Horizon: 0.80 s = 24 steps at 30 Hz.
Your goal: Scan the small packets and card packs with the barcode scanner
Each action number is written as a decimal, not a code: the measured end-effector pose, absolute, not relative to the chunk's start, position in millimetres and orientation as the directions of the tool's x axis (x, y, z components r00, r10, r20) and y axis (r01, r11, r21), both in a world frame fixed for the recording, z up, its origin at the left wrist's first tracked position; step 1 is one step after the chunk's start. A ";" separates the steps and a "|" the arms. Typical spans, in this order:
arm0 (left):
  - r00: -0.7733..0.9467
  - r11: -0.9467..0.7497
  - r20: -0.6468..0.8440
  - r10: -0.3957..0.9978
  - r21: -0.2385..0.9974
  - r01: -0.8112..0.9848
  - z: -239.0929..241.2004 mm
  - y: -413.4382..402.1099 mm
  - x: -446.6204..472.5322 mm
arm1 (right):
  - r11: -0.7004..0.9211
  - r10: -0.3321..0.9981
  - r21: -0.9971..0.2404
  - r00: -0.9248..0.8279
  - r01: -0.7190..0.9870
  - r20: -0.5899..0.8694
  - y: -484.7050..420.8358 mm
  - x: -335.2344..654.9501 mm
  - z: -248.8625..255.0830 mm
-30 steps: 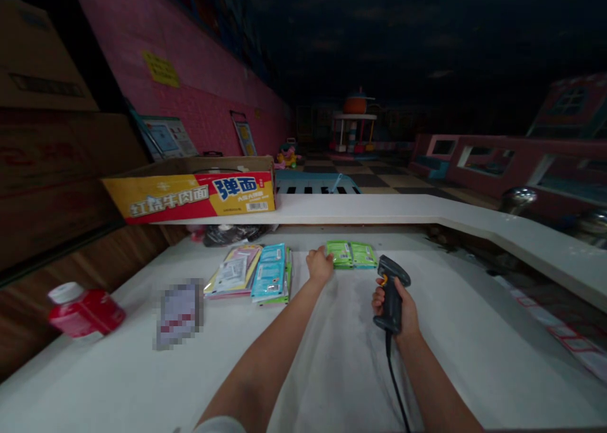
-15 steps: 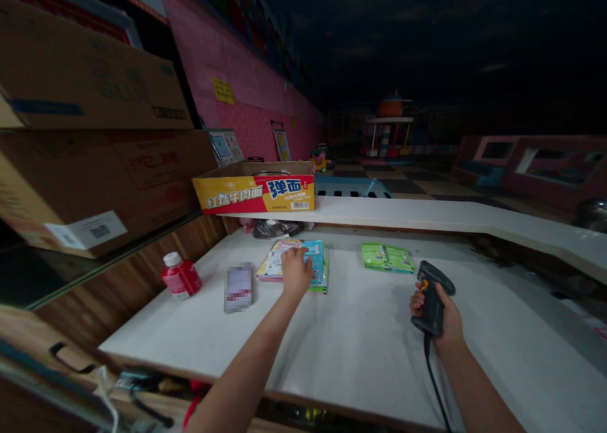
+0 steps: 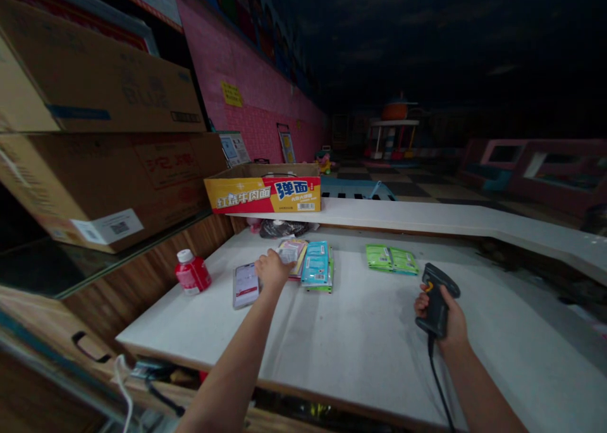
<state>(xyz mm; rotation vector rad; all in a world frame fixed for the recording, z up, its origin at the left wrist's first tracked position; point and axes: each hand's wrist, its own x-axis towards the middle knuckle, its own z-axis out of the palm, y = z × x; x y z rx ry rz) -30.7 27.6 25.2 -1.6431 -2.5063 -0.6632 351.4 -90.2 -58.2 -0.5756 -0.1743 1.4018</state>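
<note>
My left hand point(image 3: 272, 270) reaches over the white counter point(image 3: 370, 332) and rests on the near edge of a pink and yellow packet stack point(image 3: 293, 253), fingers curled on it. A blue packet stack point(image 3: 316, 264) lies just right of it, and green packets point(image 3: 391, 260) lie further right. My right hand point(image 3: 443, 316) grips a black corded barcode scanner point(image 3: 436, 298), upright, its head pointing at the green packets. A flat phone-like card point(image 3: 245, 284) lies just left of my left hand.
A red bottle with a white cap point(image 3: 192, 272) stands at the counter's left edge. A yellow and red noodle carton point(image 3: 263, 188) sits on the raised white shelf point(image 3: 427, 217). Big cardboard boxes point(image 3: 95, 136) are stacked at left. A dark bag point(image 3: 282, 228) lies under the shelf.
My left hand left the green packets, moved left across the blue stack and now lies on the pink and yellow packets. The view swung left. The right hand kept hold of the scanner.
</note>
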 end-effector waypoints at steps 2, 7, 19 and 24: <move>-0.435 0.314 0.257 0.863 0.402 0.860 29.8 32.1 -34.4 | 0.056 0.962 -0.480 0.177 -0.875 -0.210 -89.4 351.4 -58.8; -0.414 0.084 0.270 0.869 0.745 0.661 34.1 42.1 -31.5 | 0.064 0.963 -0.524 0.191 -0.849 -0.192 -88.0 351.6 -59.8; 0.186 -0.173 0.166 0.968 0.985 0.021 -47.6 -15.9 108.7 | 0.089 0.966 -0.510 0.199 -0.855 -0.165 -87.5 349.1 -53.3; 0.205 -0.190 0.182 0.962 0.982 0.018 -55.7 -14.3 107.3 | 0.071 0.969 -0.557 0.190 -0.827 -0.159 -91.2 346.1 -50.1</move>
